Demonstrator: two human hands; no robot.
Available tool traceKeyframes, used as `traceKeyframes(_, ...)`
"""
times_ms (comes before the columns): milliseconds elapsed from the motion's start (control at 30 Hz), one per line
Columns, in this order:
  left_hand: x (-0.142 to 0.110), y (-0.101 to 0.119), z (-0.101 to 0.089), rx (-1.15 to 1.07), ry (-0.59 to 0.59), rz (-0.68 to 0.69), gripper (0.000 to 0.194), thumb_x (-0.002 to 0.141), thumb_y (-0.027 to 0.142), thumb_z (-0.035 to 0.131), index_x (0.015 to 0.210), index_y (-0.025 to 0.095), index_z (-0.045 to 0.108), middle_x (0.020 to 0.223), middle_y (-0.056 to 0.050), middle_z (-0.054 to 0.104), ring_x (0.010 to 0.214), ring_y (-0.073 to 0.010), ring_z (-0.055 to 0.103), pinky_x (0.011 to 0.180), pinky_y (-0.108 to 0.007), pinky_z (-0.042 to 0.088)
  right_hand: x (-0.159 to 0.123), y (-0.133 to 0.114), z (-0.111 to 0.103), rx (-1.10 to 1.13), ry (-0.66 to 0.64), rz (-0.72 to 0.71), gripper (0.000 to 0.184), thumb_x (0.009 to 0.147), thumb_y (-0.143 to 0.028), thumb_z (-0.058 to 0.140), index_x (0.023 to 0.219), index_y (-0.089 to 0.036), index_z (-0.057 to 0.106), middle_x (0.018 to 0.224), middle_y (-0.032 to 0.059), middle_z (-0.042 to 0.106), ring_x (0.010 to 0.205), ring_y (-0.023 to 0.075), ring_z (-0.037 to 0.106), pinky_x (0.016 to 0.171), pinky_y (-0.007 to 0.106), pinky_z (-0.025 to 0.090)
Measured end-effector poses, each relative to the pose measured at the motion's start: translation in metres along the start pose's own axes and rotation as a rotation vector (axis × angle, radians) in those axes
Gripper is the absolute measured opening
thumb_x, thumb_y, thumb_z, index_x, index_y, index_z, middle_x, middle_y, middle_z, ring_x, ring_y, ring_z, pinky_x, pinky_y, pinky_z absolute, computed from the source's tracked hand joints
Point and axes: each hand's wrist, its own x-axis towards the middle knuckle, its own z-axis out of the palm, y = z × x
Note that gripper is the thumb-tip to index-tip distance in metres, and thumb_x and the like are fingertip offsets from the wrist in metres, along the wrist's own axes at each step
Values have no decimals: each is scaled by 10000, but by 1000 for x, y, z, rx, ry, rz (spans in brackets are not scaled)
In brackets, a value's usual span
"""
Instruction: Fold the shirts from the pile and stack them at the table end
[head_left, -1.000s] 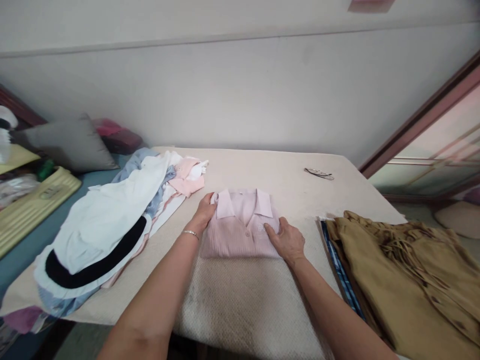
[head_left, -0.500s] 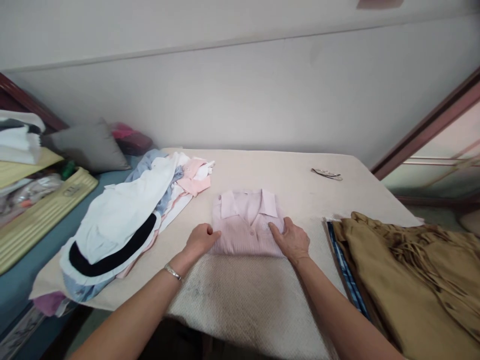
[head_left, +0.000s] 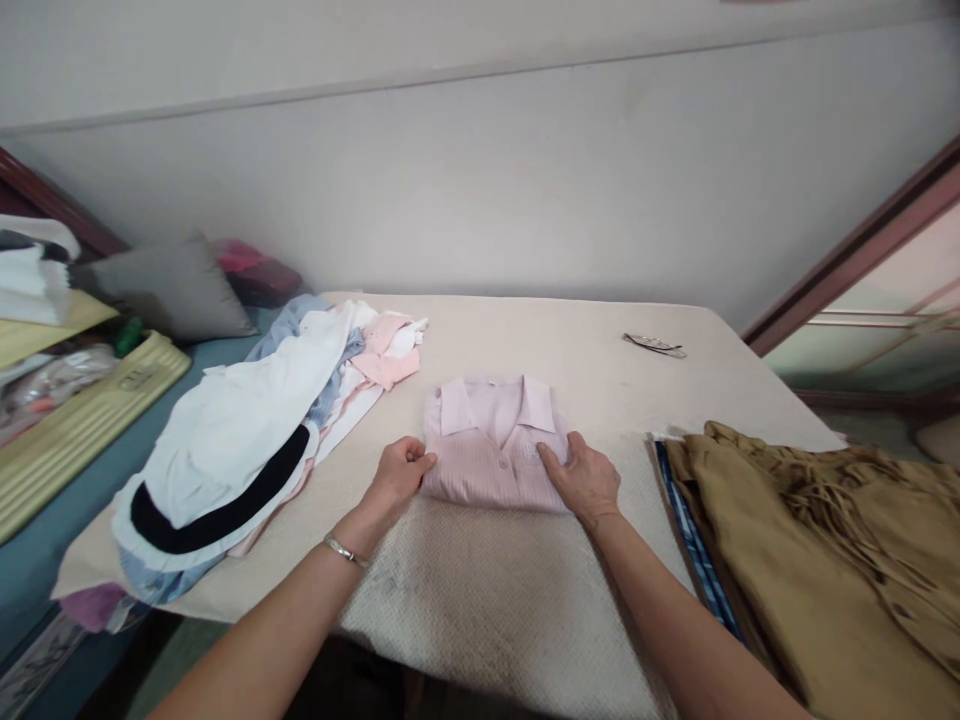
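Pink shirt looks folded, right of the loose clothes pile, itself unfolded. Your hands are apart: right hand clasps the shirt's edge; left hand meets the opposite edge, grip unclear.

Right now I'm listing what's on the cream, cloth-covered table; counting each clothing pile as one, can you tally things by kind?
Pale-pink, finely striped collared shirt: 1
Clothing piles: 2 (jumbled white, blue and pink heap; flat stack topped with a tan-brown fabric garment)
Thin-framed eyeglasses: 1 pair
Total: 4
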Motion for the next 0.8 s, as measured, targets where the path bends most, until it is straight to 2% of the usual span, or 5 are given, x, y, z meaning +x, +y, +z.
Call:
traceKeyframes(267, 6, 3, -5, 408, -89, 49, 291, 738, 336, 719, 565, 212, 520, 517, 31, 497, 528, -142, 471, 559, -259, 306, 1, 1, 1, -2, -2, -11, 540, 973, -658, 376, 1076, -176, 596, 865, 141, 718, 832, 297, 698, 668, 323, 404)
traceKeyframes(367, 30, 20, -9, 486, -2, 91, 331, 764, 392, 706, 528, 219, 550, 507, -20, 556, 602, -197, 563, 624, -291, 358, 0, 1, 1, -2, 5, -13, 528, 971, -660, 383, 1059, -184, 593, 857, 133, 718, 825, 293, 699, 664, 317, 399)
traceKeyframes(600, 108, 47, 10, 348, 188, 26, 310, 679, 320, 765, 496, 221, 535, 648, -121, 658, 906, -310, 654, 791, -357, 420, 2, 1, 3, -4, 15, -11, 510, 968, -661, 392, 1038, -195, 585, 836, 121, 715, 813, 291, 699, 642, 308, 383)
traceKeyframes(700, 124, 45, 19, 214, 179, 15, 221, 642, 220, 752, 534, 210, 560, 662, -86, 655, 913, -270, 645, 781, -326, 433, 2, 2, 4, -5, 21, -8, 517, 964, -667, 394, 1043, -193, 586, 836, 118, 713, 811, 290, 698, 638, 308, 379)
traceKeyframes(800, 129, 36, 24, 8, 127, -3, 143, 683, 217, 701, 615, 195, 577, 585, -21, 590, 707, -200, 620, 672, -294, 440, 2, 2, 4, -6, 29, -12, 528, 962, -670, 394, 1049, -188, 591, 838, 118, 711, 810, 289, 695, 638, 307, 376)
